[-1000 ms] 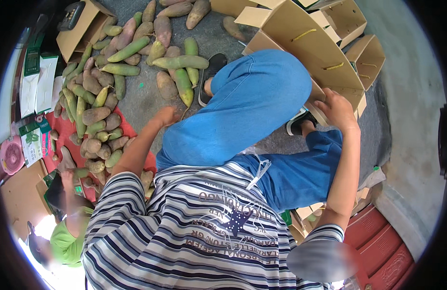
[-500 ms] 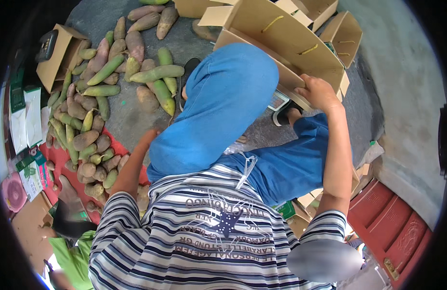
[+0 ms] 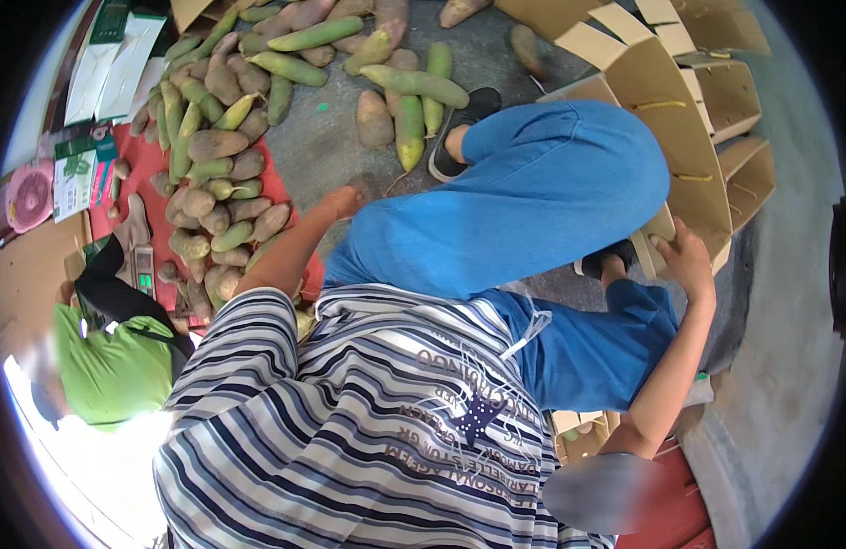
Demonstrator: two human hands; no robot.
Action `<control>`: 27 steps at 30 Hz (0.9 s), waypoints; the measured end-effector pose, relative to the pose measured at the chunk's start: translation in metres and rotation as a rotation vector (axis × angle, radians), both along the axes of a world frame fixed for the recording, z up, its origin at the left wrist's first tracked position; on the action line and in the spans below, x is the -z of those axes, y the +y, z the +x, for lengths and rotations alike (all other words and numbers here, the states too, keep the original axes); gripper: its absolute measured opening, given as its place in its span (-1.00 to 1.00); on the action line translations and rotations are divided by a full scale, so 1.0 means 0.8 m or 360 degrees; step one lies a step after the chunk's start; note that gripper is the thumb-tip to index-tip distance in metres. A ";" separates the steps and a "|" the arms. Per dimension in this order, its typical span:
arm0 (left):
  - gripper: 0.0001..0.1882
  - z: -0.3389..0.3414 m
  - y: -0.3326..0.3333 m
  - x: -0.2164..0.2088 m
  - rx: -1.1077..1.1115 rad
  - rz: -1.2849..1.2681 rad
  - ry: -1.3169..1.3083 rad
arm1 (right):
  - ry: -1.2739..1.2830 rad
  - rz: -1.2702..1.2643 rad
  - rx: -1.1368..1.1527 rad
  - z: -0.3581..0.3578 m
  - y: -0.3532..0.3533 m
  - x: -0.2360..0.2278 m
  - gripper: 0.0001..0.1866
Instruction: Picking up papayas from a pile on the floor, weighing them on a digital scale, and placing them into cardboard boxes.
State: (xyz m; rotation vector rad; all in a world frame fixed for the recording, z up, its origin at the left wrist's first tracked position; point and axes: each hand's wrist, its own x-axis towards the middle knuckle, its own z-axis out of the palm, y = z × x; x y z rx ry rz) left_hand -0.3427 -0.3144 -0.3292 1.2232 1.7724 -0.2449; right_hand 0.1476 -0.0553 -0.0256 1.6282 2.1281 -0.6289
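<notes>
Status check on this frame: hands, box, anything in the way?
Right hand grips cardboard box at its lower edge. Left hand down near the floor, empty. Blue-clad knee crowds the box.

- The right hand [image 3: 684,261] is gripping the edge of a folded cardboard box [image 3: 661,119].
- The left hand [image 3: 342,199] is reaching down near green and brown root vegetables [image 3: 217,183] lying on the floor.

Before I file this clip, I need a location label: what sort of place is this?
Probably a produce sorting or packing spot, set on a concrete floor. A pile of brown and green root vegetables lies loose on the ground, and the right hand grips one of several open cardboard boxes.
</notes>
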 end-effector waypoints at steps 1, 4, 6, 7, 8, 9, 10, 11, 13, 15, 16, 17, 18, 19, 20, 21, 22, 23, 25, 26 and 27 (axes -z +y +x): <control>-0.67 -0.003 -0.008 0.000 -0.0033 0.0037 -0.0008 | 0.0038 -0.0041 0.0066 -0.001 -0.003 -0.005 -0.63; -0.68 -0.022 -0.033 -0.010 -0.0110 -0.0108 0.0111 | 0.0124 -0.0093 0.0070 -0.006 0.001 -0.003 -0.62; -0.61 -0.040 -0.026 -0.011 -0.0086 -0.0221 0.0297 | 0.0110 -0.0080 0.0094 0.013 -0.004 0.000 -0.63; -0.61 -0.051 -0.039 -0.026 -0.0145 -0.0186 0.0439 | 0.0113 -0.0056 0.0066 0.009 -0.001 0.003 -0.63; -0.61 -0.067 -0.058 -0.030 -0.0259 -0.0145 0.0603 | 0.0119 -0.0037 0.0036 0.015 0.005 0.012 -0.64; -0.61 -0.090 -0.045 -0.029 -0.0288 -0.0062 0.0748 | 0.0121 -0.0026 0.0080 0.026 -0.005 0.006 -0.64; -0.62 -0.107 -0.038 -0.036 -0.0306 -0.0057 0.0943 | 0.0103 0.0013 0.0073 0.029 -0.010 0.004 -0.64; -0.63 -0.124 -0.031 -0.045 -0.0319 -0.0050 0.1139 | 0.0085 0.0053 0.0071 0.033 -0.017 0.002 -0.64; -0.65 -0.146 -0.044 -0.083 -0.0359 -0.0112 0.1430 | 0.0058 -0.0018 0.0092 0.016 -0.010 0.004 -0.63; -0.69 -0.194 -0.090 -0.108 -0.0246 -0.0105 0.1693 | 0.0071 -0.0086 0.0112 0.008 -0.003 0.003 -0.61; -0.67 -0.216 -0.109 -0.117 -0.0271 -0.0141 0.1706 | 0.0085 -0.0053 0.0078 0.010 -0.002 0.006 -0.60; -0.63 -0.230 -0.132 -0.142 -0.0309 -0.0199 0.1761 | 0.0139 -0.0036 0.0023 0.012 0.005 0.018 -0.59; -0.63 -0.242 -0.113 -0.132 -0.0262 -0.0160 0.1722 | 0.0100 -0.0020 0.0080 0.021 -0.007 0.016 -0.59; -0.57 -0.244 -0.113 -0.138 -0.0380 -0.0356 0.1690 | 0.0133 -0.0024 0.0104 0.022 -0.008 0.015 -0.59; -0.50 -0.246 -0.116 -0.139 -0.0497 -0.0551 0.1650 | 0.0164 -0.0025 0.0126 0.023 -0.008 0.015 -0.58; -0.50 -0.252 -0.122 -0.139 -0.0491 -0.0556 0.1642 | 0.0155 -0.0029 0.0129 0.018 -0.008 0.015 -0.58; -0.45 -0.258 -0.128 -0.137 -0.0538 -0.0571 0.1626 | 0.0160 -0.0086 0.0215 0.012 -0.007 0.016 -0.59; -0.40 -0.263 -0.135 -0.136 -0.0586 -0.0585 0.1608 | 0.0165 -0.0140 0.0302 0.007 -0.006 0.015 -0.59; -0.38 -0.275 -0.142 -0.128 -0.0493 -0.0573 0.1619 | 0.0242 -0.0183 0.0444 0.013 -0.007 0.022 -0.59; -0.37 -0.279 -0.146 -0.125 -0.0405 -0.0563 0.1644 | 0.0336 -0.0230 0.0580 0.017 -0.008 0.025 -0.59; -0.36 -0.285 -0.151 -0.122 -0.0321 -0.0553 0.1676 | 0.0329 -0.0220 0.0581 0.018 -0.007 0.027 -0.59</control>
